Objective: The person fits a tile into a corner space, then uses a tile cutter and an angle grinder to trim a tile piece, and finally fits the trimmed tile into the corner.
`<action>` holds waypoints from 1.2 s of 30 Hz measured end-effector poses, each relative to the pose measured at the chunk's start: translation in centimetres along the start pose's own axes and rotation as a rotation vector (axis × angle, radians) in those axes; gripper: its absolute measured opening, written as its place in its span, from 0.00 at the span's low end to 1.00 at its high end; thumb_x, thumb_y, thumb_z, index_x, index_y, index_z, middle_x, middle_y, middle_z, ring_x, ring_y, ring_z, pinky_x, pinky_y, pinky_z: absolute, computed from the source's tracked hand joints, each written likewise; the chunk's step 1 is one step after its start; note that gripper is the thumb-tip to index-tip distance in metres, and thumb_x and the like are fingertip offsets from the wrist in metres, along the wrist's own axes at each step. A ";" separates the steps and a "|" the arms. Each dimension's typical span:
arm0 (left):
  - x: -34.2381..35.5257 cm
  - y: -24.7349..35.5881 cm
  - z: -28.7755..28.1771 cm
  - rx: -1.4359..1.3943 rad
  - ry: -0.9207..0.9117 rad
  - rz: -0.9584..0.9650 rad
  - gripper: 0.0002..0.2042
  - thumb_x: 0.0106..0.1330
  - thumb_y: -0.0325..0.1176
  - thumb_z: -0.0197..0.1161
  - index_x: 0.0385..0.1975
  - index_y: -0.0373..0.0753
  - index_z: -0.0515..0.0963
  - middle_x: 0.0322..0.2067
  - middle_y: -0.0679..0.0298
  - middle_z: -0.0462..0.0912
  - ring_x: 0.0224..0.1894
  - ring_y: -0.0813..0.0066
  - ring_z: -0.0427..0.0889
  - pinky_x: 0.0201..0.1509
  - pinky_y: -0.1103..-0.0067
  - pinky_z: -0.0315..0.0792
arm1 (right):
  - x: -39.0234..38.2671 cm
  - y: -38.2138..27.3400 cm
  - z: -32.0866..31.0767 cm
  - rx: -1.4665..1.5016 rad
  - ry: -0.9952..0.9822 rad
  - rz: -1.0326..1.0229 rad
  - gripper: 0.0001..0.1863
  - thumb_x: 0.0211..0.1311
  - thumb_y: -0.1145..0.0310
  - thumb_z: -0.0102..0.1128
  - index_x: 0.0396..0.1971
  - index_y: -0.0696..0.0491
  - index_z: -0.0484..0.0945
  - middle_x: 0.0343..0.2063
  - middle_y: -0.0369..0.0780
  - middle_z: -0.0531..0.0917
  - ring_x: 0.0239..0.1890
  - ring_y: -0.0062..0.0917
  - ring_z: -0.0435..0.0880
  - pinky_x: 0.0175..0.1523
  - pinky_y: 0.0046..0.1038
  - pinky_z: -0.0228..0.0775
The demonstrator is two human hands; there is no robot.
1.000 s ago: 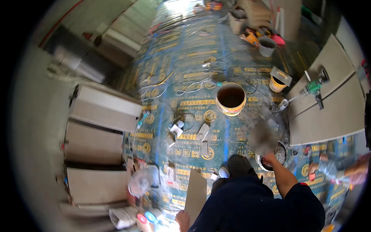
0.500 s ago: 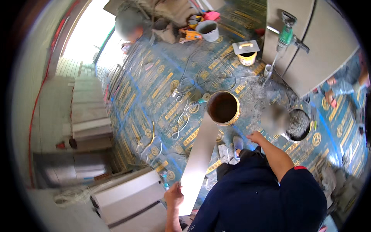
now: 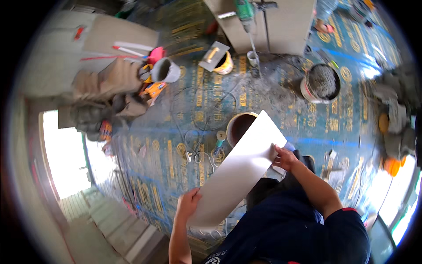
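A long, pale, smooth tile strip (image 3: 237,169) is held tilted in front of me, by its two long edges. My left hand (image 3: 188,202) grips its left edge near the lower end. On the right edge, nearer the far end, my right hand (image 3: 285,157) has its thumb on top, with the other fingers mostly hidden under it. Behind the far end stands a round bucket (image 3: 234,127) with a dark brown inside, partly covered by the strip. A small green power tool (image 3: 219,143) lies on the floor left of that bucket.
A bucket of grey mortar (image 3: 323,82) stands at the right. Further off are a yellow-white bucket (image 3: 225,65) with a trowel (image 3: 214,56) on it, a grey bucket (image 3: 167,70) and a green mixer drill (image 3: 245,13) against large panels. Cables (image 3: 198,127) lie across the printed floor covering.
My right hand, empty before, has come onto the strip's right edge. The strip is now broader in view and tilted to the right. The whole view has turned toward the right.
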State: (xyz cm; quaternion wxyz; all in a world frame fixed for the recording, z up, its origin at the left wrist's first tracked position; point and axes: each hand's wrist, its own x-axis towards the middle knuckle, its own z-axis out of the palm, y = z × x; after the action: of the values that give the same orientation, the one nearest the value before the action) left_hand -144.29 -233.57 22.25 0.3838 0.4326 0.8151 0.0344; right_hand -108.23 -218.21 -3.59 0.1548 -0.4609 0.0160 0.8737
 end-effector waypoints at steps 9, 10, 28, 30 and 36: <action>35.4 -8.9 11.0 0.450 -0.340 0.408 0.14 0.66 0.45 0.58 0.32 0.38 0.78 0.33 0.50 0.82 0.38 0.47 0.80 0.42 0.57 0.72 | 11.2 22.8 -2.9 0.558 0.555 -0.288 0.32 0.68 0.49 0.55 0.65 0.49 0.58 0.62 0.42 0.67 0.61 0.39 0.70 0.59 0.45 0.70; 38.0 -9.7 12.2 0.515 -0.315 0.491 0.15 0.66 0.45 0.58 0.32 0.38 0.78 0.33 0.49 0.82 0.39 0.47 0.80 0.44 0.57 0.72 | 12.5 24.1 -1.6 0.622 0.568 -0.319 0.34 0.69 0.49 0.54 0.67 0.49 0.55 0.64 0.43 0.65 0.64 0.39 0.68 0.62 0.44 0.68; 47.8 -1.2 33.1 0.912 -0.114 1.262 0.24 0.60 0.42 0.67 0.50 0.31 0.75 0.53 0.50 0.75 0.62 0.51 0.67 0.66 0.65 0.63 | 31.7 35.4 -0.1 1.463 0.551 -0.419 0.37 0.68 0.45 0.52 0.67 0.53 0.55 0.66 0.44 0.62 0.66 0.40 0.65 0.68 0.40 0.62; 46.4 -2.3 34.8 0.945 -0.123 1.302 0.28 0.61 0.43 0.65 0.57 0.32 0.70 0.60 0.50 0.71 0.66 0.52 0.63 0.70 0.65 0.58 | 31.8 35.5 -0.5 1.489 0.545 -0.486 0.37 0.67 0.45 0.52 0.67 0.53 0.55 0.66 0.43 0.63 0.66 0.40 0.65 0.67 0.40 0.63; 42.3 -7.5 43.3 0.790 0.054 1.437 0.29 0.67 0.51 0.56 0.59 0.34 0.67 0.62 0.47 0.66 0.69 0.45 0.56 0.72 0.57 0.49 | 31.2 40.4 -2.8 1.145 0.232 -0.549 0.25 0.69 0.53 0.55 0.54 0.58 0.69 0.46 0.42 0.79 0.47 0.32 0.80 0.53 0.31 0.74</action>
State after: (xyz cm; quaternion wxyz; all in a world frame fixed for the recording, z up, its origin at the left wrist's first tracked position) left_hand -135.03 -219.24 -36.32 0.0677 0.9516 0.2998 -0.0074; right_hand -133.93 -249.12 -35.10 0.5914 -0.3840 0.3777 0.6001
